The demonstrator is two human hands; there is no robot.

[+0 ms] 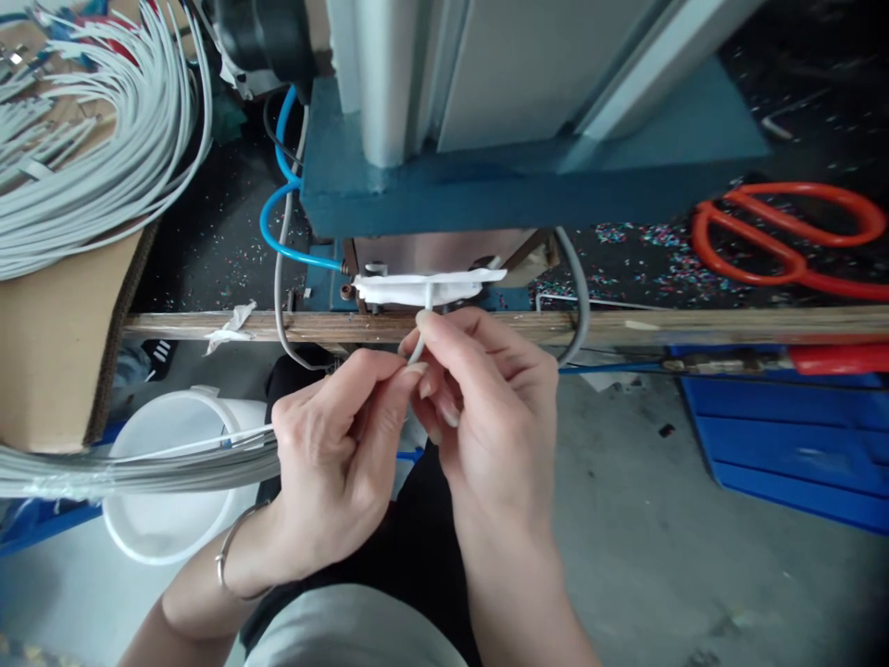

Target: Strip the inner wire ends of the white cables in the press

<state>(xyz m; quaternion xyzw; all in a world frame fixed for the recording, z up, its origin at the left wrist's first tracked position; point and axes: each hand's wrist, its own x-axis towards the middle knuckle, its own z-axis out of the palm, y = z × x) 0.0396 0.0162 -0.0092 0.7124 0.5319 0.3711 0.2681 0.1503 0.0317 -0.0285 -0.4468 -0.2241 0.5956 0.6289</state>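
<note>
Both hands meet at the front edge of the bench, pinching one thin pale grey cable (pixel 418 350). My left hand (pixel 340 435) closes thumb and forefinger on it from the left. Just above, my right hand (pixel 490 408) grips it near its upper end, with the other fingers curled. That end points up at a slot wrapped in white material (pixel 423 289) at the base of the machine (pixel 528 190); whether it is inside I cannot tell. My palms hide the rest of this cable.
Coiled grey cables (pixel 131 176) lie on cardboard (pixel 56 343) at the left. More cable (pixel 173 472) crosses a white bucket (pixel 201 533) below. Red-handled scissors (pixel 798 264) rest on the bench at the right, near coloured scraps (pixel 653 245). A blue hose (pixel 274 227) enters the machine.
</note>
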